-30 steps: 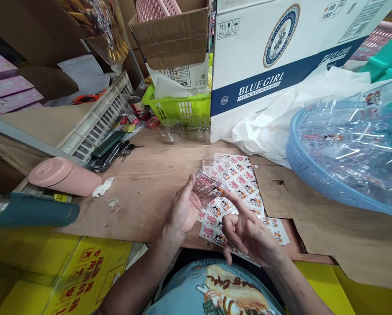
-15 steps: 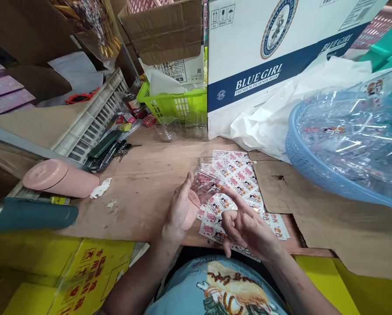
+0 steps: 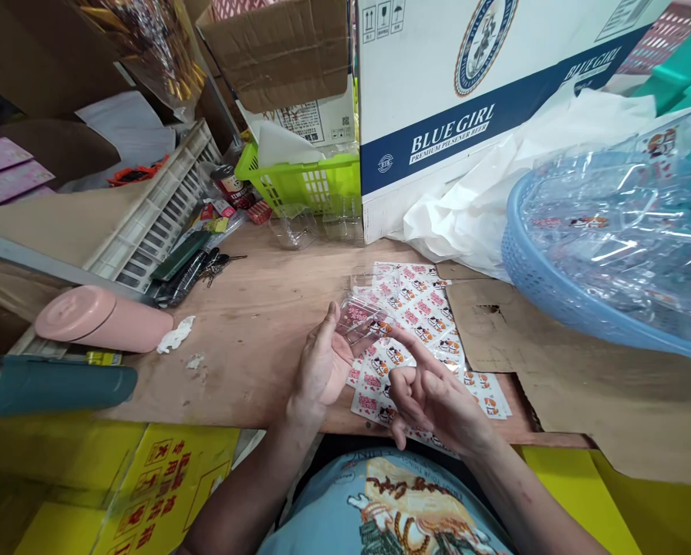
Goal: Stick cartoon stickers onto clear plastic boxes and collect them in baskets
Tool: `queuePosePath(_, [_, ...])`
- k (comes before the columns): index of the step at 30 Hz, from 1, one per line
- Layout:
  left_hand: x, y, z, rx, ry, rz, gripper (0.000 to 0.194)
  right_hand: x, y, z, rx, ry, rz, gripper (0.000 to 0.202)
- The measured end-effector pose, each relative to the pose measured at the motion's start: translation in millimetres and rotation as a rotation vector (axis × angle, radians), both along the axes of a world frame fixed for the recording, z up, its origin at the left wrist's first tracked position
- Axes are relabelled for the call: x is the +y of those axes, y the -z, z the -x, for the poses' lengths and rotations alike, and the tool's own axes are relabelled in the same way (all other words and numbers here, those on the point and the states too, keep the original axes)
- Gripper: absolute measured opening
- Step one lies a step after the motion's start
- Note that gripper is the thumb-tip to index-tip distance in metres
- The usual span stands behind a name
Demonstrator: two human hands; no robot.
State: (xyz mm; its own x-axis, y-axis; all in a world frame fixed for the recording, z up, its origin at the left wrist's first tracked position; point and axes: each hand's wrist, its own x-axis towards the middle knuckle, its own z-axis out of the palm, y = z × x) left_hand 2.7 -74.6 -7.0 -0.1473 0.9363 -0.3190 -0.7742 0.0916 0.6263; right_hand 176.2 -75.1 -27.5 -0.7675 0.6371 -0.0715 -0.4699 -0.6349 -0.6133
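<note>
My left hand is closed around the side of a small clear plastic box, its thumb along the near left edge. A printed sticker with pink lettering and a cartoon cat shows on the box. My right hand has its index finger stretched out to the box's right end, at the sticker. Its other fingers are loosely bent and apart, with nothing held in them. Under and beyond the box lie sheets of cat stickers, partly hidden by my hands. Another clear plastic piece lies on their far left part.
A blue basket heaped with clear boxes stands on the right, over cardboard. Behind are a large beer carton and a green basket. A pink bottle, teal bottle and keys lie left.
The view has shifted slightly. Both hands and the clear box keep nearly the same pose, with the right index finger still at the sticker.
</note>
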Motion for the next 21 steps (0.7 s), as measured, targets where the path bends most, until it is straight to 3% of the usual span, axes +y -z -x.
queuePosePath(8, [-1.0,0.7,-0.1,0.001,-0.033,0.028,0.024,0.5,0.8,0.7,-0.017,0.013,0.001,0.071])
queuePosePath(15, [-2.0,4.9,-7.5,0.152,-0.099,-0.001,0.013,-2.3,-1.5,5.9,-0.115,0.062,-0.056,0.066])
queuePosePath(17, [-2.3,7.2,-9.4,0.172,-0.118,0.004,0.013,-5.4,-3.1,7.0,-0.269,0.107,-0.158,0.065])
queuePosePath(21, [-2.3,9.3,-7.5,0.2,-0.172,0.005,0.009,-5.7,-0.7,3.9,-0.808,0.378,-0.614,0.073])
